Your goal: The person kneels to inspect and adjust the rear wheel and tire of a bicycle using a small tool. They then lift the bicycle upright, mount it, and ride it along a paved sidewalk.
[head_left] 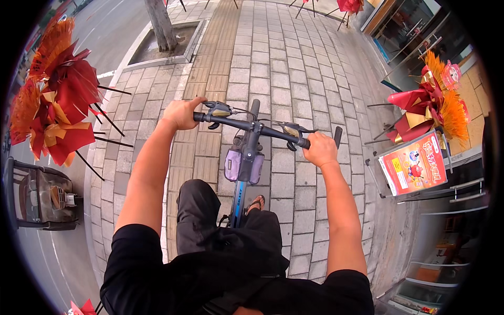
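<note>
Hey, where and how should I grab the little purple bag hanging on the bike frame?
Probably take the purple bag by its top edge, reaching down from above behind the handlebar. It straddles the blue frame, one pouch each side, so side access is narrower. Both hands, left hand and right hand, are on the grips.

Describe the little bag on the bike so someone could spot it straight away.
Find the black bicycle handlebar that both hands grip above the grey paving. Just below its middle, against the stem, hangs a small purple fabric pouch. It is the only purple thing there, unlike the red paper flower stands at the sides.
</note>
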The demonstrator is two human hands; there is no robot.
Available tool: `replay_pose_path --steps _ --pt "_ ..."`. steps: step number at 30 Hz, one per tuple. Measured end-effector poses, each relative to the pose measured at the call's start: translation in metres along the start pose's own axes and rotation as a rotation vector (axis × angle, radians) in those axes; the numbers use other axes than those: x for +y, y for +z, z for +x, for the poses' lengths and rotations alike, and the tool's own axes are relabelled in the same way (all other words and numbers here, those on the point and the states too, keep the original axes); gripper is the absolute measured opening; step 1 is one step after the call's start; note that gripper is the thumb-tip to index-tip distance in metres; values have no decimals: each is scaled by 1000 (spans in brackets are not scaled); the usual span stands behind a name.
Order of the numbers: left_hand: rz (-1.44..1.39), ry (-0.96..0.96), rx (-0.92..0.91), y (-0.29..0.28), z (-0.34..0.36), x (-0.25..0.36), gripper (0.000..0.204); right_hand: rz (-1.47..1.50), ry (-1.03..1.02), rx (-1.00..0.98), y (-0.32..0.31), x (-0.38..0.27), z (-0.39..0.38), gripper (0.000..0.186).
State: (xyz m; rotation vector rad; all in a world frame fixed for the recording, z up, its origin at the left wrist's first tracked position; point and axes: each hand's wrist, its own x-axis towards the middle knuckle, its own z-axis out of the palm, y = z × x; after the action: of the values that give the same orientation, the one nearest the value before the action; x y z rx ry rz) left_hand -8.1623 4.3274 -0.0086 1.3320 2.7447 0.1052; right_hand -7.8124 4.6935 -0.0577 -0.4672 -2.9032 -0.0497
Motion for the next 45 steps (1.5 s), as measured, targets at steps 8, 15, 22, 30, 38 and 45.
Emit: replay_pose_path --steps 8,15,22,30,38,45 --pt "-27 38 -8 -20 416 -44 70 -19 -32 -8 71 201 367 24" --pt "-56 65 27 -35 764 -93 68 -22 -9 -28 143 351 674 27" --pt "-119 -68 36 -41 1077 -163 73 -7 -181 40 205 494 1031 26" --pt "-150 -58 308 -63 1421 -290 67 8 -319 52 289 601 1463 24" --pt "-62 55 460 -105 1804 -452 67 35 -315 55 381 674 1865 23" --pt "-54 97 404 -132 2147 -597 66 53 -287 53 468 738 2202 21"
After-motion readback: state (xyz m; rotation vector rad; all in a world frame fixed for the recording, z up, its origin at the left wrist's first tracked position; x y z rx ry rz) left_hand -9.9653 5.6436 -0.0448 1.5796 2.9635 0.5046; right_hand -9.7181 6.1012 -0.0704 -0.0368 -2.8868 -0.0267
